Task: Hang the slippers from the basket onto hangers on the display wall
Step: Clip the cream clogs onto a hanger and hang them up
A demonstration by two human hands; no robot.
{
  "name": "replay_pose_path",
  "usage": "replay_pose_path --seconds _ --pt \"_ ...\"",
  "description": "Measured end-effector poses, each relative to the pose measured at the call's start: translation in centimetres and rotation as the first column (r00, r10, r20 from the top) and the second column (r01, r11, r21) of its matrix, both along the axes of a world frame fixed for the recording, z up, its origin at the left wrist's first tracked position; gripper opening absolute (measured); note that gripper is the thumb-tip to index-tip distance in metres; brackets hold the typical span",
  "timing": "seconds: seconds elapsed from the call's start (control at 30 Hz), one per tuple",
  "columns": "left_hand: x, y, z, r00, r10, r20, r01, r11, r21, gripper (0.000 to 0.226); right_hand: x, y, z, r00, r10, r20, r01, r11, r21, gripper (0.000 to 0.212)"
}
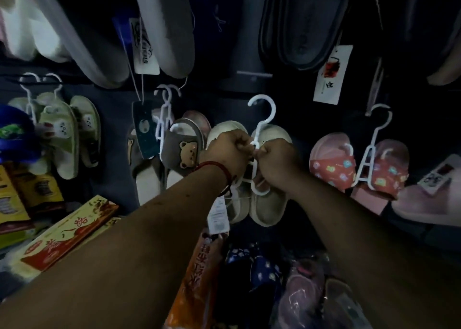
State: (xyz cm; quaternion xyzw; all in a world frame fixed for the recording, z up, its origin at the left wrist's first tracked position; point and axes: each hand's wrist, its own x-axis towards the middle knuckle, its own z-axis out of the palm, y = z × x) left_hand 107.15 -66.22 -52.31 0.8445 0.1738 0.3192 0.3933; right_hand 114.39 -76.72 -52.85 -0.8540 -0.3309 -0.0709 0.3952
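Both fists meet on the stem of the white plastic hook hanger [274, 109] - left hand [230, 151] and right hand [278, 160] curled tight around it, probably to steady the 2 cream fabric slippers [264, 208] hanging below against the dark display wall [114, 119]. Fingertips are hidden - whether the hook has caught a rail, I cannot tell.

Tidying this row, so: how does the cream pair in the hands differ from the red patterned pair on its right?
The cream slippers are plain; the red patterned slippers carry small prints over pink soles. The left hand and right hand grip the cream pair's hanger, while the red pair's hanger is untouched. Both ride on white hangers.
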Motion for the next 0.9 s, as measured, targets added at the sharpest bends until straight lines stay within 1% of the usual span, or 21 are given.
replay_pose_path --seconds 0.1,0.17,0.23,0.3,0.37,0.4,0.47,0.5,0.53,0.6,0.63,0.7,0.77,0.83,0.87,0.9 --pt "3.7 1.3 -0.5 1.0 -0.011 0.018 0.012 0.999 -0.032 0.018 3.3 1.6 -0.7 0.993 -0.068 0.095 0.073 0.996 -0.058 0.034" --pt "5.9 2.3 -1.1 1.0 -0.009 0.03 0.012 0.996 -0.083 0.016 4.9 2.7 -0.6 0.986 -0.099 0.134 0.116 0.986 -0.123 0.032" --pt "7.6 3.4 -1.8 1.0 0.002 0.031 0.001 0.995 -0.099 0.01 6.3 3.6 -0.3 0.991 -0.1 0.091 0.111 0.985 -0.129 0.033" --pt "8.2 4.2 -2.2 0.999 0.037 0.026 -0.036 0.999 -0.027 0.014 7.4 4.4 -0.3 0.998 -0.058 0.031 0.061 0.991 -0.123 0.034" --pt "8.4 4.5 -2.4 0.997 0.076 0.022 -0.077 0.996 0.052 0.019 8.3 4.8 -0.5 0.999 -0.043 0.002 0.043 0.99 -0.137 0.031" --pt "8.5 4.6 -2.4 0.997 0.069 0.025 -0.07 0.996 0.052 0.019 8.5 4.7 -0.8 0.999 -0.052 0.001 0.052 0.989 -0.14 0.03" --pt "8.3 4.4 -2.3 0.998 0.052 0.038 -0.05 0.998 -0.042 0.021 8.9 4.7 -1.2 0.996 -0.086 0.018 0.088 0.99 -0.112 0.033" --pt "8.1 4.0 -2.1 0.997 0.068 0.044 -0.063 0.993 -0.099 0.023 9.0 4.7 -1.3 0.995 -0.098 0.013 0.099 0.991 -0.088 0.034" --pt "7.9 3.9 -2.1 0.993 0.108 0.04 -0.102 0.987 -0.122 0.026 8.9 4.7 -1.2 0.994 -0.107 -0.004 0.107 0.992 -0.071 0.034" --pt "6.7 3.7 -2.1 0.981 0.195 0.01 -0.194 0.98 -0.034 0.023 8.3 4.7 -0.6 0.992 -0.105 -0.069 0.103 0.994 -0.03 0.035" --pt "5.9 3.6 -2.2 0.98 0.197 0.007 -0.197 0.98 0.013 0.018 7.9 4.5 -0.2 0.987 -0.101 -0.127 0.102 0.995 0.002 0.035" --pt "4.1 3.2 -2.7 0.994 0.101 0.033 -0.103 0.993 0.049 0.017 7.0 3.5 0.5 0.969 -0.115 -0.219 0.13 0.99 0.057 0.038" --pt "1.4 2.7 -3.4 1.0 0.01 0.029 -0.013 0.996 0.093 0.024 5.2 2.2 0.7 0.958 -0.136 -0.253 0.157 0.986 0.062 0.038" --pt "-1.8 2.2 -4.0 0.999 -0.039 0.007 0.038 0.988 0.153 0.034 2.6 1.2 0.5 0.965 -0.153 -0.212 0.166 0.985 0.045 0.032" --pt "-3.4 1.9 -4.1 0.999 -0.043 -0.018 0.046 0.986 0.158 0.037 1.2 0.8 0.3 0.974 -0.151 -0.167 0.158 0.987 0.026 0.03" --pt "-5.3 1.5 -4.1 0.998 -0.023 -0.06 0.033 0.983 0.178 0.041 -0.5 0.3 -0.1 0.982 -0.14 -0.127 0.144 0.989 0.018 0.031"
